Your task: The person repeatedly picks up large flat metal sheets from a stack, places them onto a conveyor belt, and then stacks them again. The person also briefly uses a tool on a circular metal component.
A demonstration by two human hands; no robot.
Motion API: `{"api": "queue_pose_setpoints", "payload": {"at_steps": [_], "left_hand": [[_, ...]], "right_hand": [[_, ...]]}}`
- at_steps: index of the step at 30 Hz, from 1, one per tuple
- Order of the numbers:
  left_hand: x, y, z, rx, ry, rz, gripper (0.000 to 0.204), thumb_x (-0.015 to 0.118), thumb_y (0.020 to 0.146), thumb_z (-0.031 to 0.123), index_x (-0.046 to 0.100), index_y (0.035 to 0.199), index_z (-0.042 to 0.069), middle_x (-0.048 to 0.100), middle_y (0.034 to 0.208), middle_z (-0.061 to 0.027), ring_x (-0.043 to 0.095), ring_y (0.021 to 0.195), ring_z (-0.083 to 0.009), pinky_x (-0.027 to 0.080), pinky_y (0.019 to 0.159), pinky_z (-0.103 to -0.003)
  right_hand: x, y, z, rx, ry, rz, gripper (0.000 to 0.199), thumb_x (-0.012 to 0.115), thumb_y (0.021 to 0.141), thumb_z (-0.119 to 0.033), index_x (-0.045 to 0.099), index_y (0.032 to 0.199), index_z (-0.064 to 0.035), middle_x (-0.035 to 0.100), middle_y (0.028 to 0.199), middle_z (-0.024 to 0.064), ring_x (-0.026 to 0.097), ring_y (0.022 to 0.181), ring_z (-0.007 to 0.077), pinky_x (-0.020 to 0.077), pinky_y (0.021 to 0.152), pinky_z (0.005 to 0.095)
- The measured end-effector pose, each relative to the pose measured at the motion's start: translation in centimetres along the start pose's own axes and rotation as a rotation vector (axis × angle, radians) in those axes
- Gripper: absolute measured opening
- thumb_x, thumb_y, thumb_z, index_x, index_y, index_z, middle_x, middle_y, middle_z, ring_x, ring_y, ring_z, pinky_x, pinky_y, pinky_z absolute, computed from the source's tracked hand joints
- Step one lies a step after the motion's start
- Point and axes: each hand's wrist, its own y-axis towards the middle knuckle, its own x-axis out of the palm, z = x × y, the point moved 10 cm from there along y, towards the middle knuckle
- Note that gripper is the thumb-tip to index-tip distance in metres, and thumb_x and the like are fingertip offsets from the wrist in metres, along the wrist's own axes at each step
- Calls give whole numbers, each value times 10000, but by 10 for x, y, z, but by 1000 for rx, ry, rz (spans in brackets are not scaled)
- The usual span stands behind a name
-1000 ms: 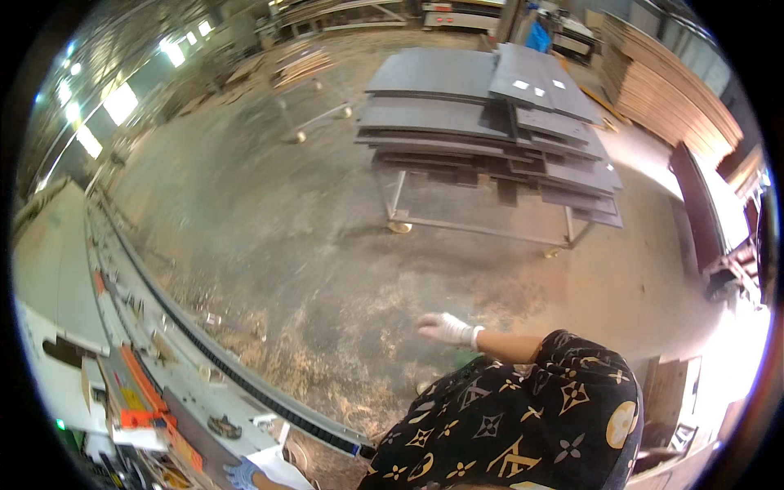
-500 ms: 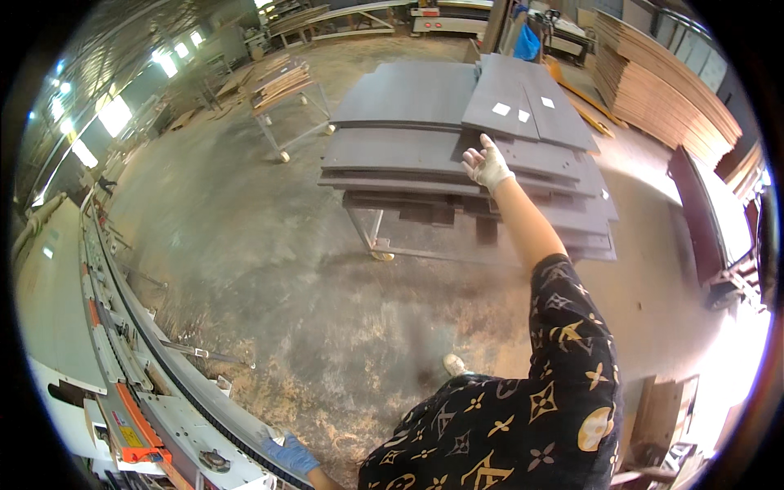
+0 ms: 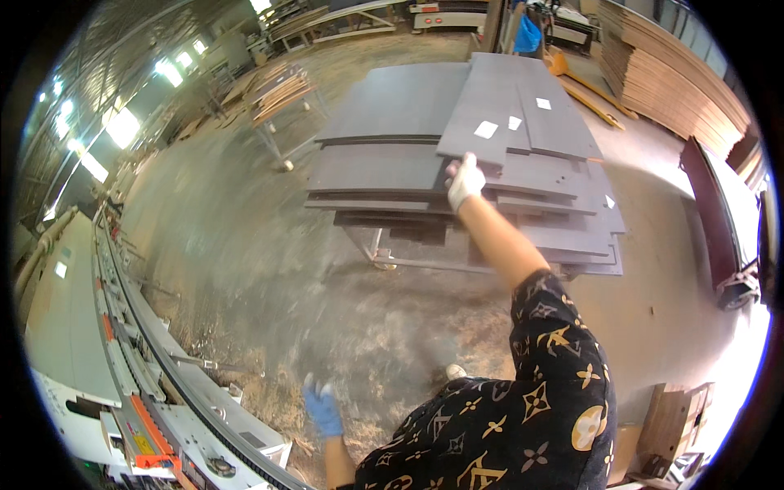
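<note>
A tall stack of dark grey panels lies on a wheeled metal cart ahead of me. The top panel carries small white labels. My right hand, in a white glove, is stretched forward, and its fingers are curled over the near edge of that top panel. My left hand, in a blue glove, hangs low by my side with its fingers loosely apart and nothing in it. It is just right of the long machine. My patterned dark sleeve fills the lower right.
A long white machine with a track and orange parts runs along the left. A small cart of wood strips stands behind. Stacks of light boards and a dark panel on edge line the right. Sawdust covers the floor.
My right arm has swung up from my side and reached the stack; the hand now sits on the top panel's edge. I have come closer to the cart. My left hand has come into view.
</note>
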Motion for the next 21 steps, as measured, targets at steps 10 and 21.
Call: {"api": "queue_pose_setpoints", "payload": {"at_steps": [10,21], "left_hand": [[307,20,149,-250,-778,-656,266,625,860,285,609,1015,69,591,951,-3,541,828,-129,462,747,-289],[11,-80,41,-352,-749,-211,408,542,847,269,570,1152,-1,645,1035,-95,624,925,-189,484,825,-314]], "right_hand": [[-124,-270,38,71,-428,-652,282,588,895,-152,544,1134,-9,614,1014,60,564,802,117,477,706,253],[-75,-299,58,466,-314,-1089,534,558,860,-387,440,1269,-65,534,1173,99,505,1083,235,420,957,420]]}}
